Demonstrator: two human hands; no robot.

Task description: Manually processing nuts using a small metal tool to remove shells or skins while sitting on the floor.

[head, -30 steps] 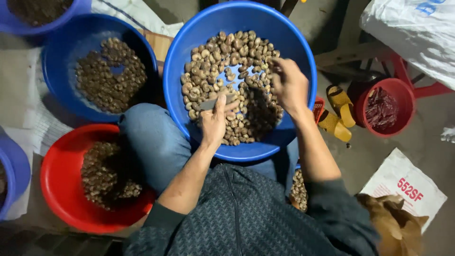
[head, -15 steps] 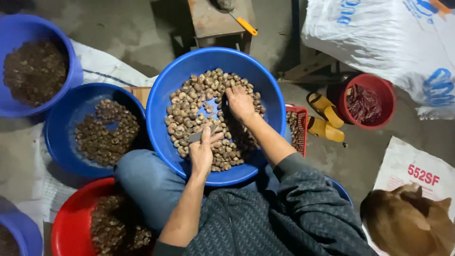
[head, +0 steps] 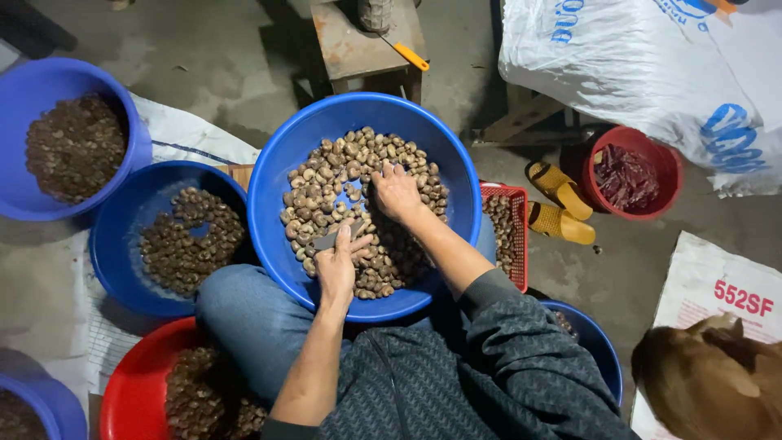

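Cashew nuts [head: 326, 183], heaped in the large blue basin [head: 277, 171] resting on the lap, spread around a bare patch at its middle. Looked small, light, hard-shelled and curved, likely to roll and slip underfoot of the fingers; best pinched singly across the broad curve between thumb and forefinger, judged from shape alone. Left hand [head: 336, 265] closed around a small grey blade [head: 332, 238], thumb pressed along it, poised above the near side of the heap. Right hand [head: 397, 191] laid palm-down on the nuts, fingers curled into the pile; could not tell whether a nut was pinched beneath. Second blue basin [head: 110, 244] just to the left, holding a thinner layer of nuts; blue bucket [head: 134, 130] beyond it, filled with darker bits. Red basin [head: 122, 391] near the left knee, also holding nuts. Red mesh basket [head: 515, 204] touching the large basin's right rim. Yellow sandals [head: 558, 200] and a red bucket [head: 660, 159] of dark red scraps farther right, white sacks [head: 635, 57] behind, brown dog [head: 717, 383] at the lower right corner.
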